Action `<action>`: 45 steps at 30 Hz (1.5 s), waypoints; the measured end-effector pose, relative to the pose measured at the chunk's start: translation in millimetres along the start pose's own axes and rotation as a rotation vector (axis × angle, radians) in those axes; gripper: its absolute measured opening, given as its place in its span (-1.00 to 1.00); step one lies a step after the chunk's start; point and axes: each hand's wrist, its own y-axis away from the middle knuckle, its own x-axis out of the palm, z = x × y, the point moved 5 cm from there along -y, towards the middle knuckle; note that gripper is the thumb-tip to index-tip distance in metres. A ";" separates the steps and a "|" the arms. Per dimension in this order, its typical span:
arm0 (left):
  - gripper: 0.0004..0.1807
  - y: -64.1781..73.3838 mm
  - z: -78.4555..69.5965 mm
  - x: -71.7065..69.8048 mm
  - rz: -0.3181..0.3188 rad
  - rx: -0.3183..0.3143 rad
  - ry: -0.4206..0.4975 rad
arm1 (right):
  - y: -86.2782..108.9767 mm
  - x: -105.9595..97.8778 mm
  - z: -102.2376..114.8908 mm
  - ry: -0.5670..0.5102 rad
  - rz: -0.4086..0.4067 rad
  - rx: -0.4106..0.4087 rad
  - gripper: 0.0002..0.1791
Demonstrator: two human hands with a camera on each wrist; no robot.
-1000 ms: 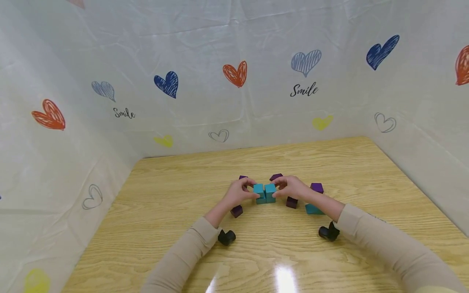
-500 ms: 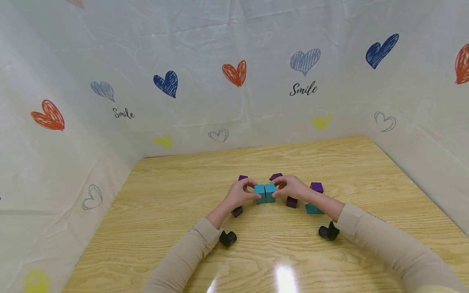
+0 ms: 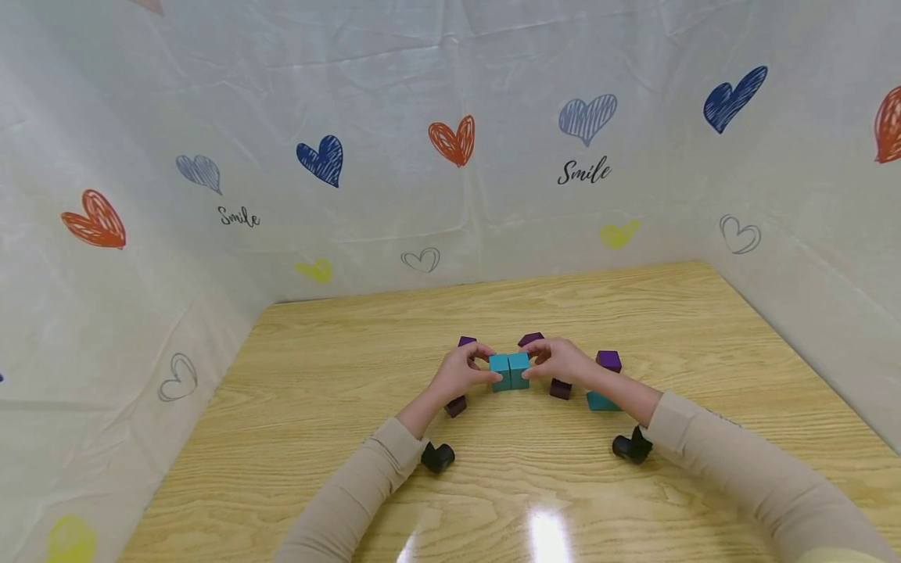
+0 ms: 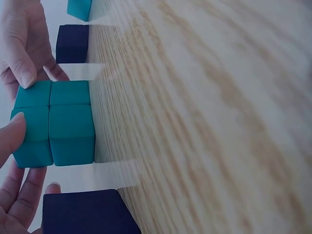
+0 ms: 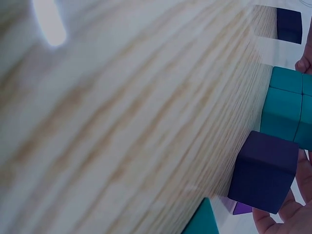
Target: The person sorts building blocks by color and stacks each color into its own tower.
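The wooden worktop [image 3: 338,336] carries, between the left hand [image 3: 456,370] and the right hand [image 3: 561,362], an upright 2-by-2 stack of teal cubes [image 3: 510,373], with a dark left block [image 3: 456,407] and a dark right block [image 3: 561,389] nearby. The left grip pinches the upper left cube [image 3: 499,362] and the right grip the upper right cube [image 3: 518,360], thumbs near, fingers far. The cubes look light, stiff and smooth, probably best held across near and far faces.
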 end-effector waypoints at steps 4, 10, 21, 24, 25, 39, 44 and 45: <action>-0.65 0.2 -0.3 -0.4 0.002 -0.015 -0.001 | 0.6 0.3 0.2 -0.004 0.008 0.005 -0.43; -0.65 0.1 -0.6 -1.1 0.008 -0.012 -0.007 | 0.7 0.6 0.2 -0.009 0.011 0.004 -0.41; -0.57 0.2 0.2 -2.5 0.020 -0.007 0.010 | 0.5 -0.1 0.1 -0.017 0.027 -0.021 -0.36; -0.56 2.2 -0.5 -4.5 0.022 -0.010 0.025 | 1.8 -4.8 1.7 -0.033 0.014 -0.014 -0.37; -0.56 2.4 0.2 -5.1 0.023 -0.007 0.029 | 2.4 -6.7 2.3 -0.040 0.010 -0.013 -0.37; -0.61 5.3 4.4 -9.3 0.017 0.011 0.023 | 21.7 -47.9 3.9 0.010 -0.112 -0.086 -0.43; -0.64 6.2 4.2 -9.5 0.019 0.024 0.015 | 32.1 -58.8 -1.2 0.026 -0.129 -0.091 -0.48; -0.64 6.2 4.0 -9.4 0.020 0.031 0.012 | 34.7 -60.2 -2.8 0.034 -0.132 -0.091 -0.48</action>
